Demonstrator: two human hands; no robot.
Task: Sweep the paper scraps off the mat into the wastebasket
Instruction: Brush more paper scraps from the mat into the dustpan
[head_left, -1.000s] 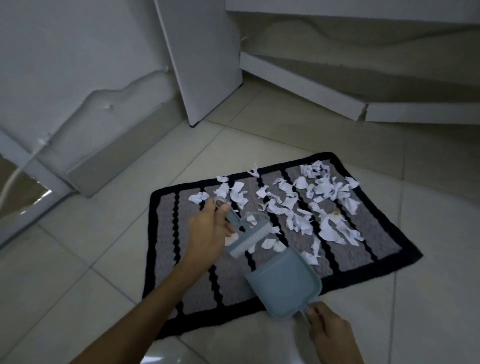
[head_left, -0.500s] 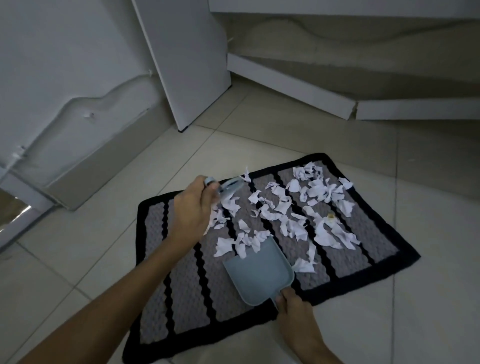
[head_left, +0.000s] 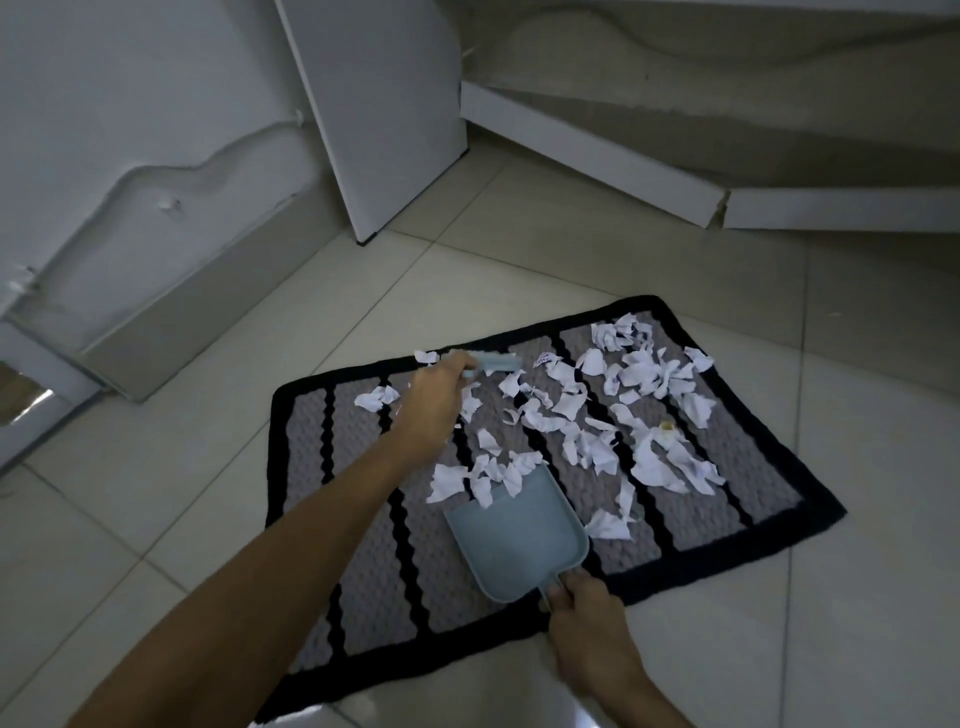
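Observation:
A grey mat (head_left: 363, 587) with black stripes and a black border lies on the tiled floor. Several torn white paper scraps (head_left: 644, 374) are strewn over its far and right part. My left hand (head_left: 434, 402) grips a small light-blue brush (head_left: 493, 362), lifted near the mat's far edge. A light-blue dustpan (head_left: 514, 540) lies flat on the mat, its mouth touching a small heap of scraps (head_left: 483, 475). My right hand (head_left: 589, 618) holds the dustpan's handle at the mat's near edge. No wastebasket is in view.
A white door (head_left: 379, 104) stands ajar behind the mat. Walls with white skirting boards (head_left: 587, 156) run along the back and the left. Pale floor tiles (head_left: 857, 597) surround the mat on all sides.
My left hand has carried the brush from the dustpan's mouth up to the mat's far edge. A small heap of scraps now lies at the dustpan's mouth.

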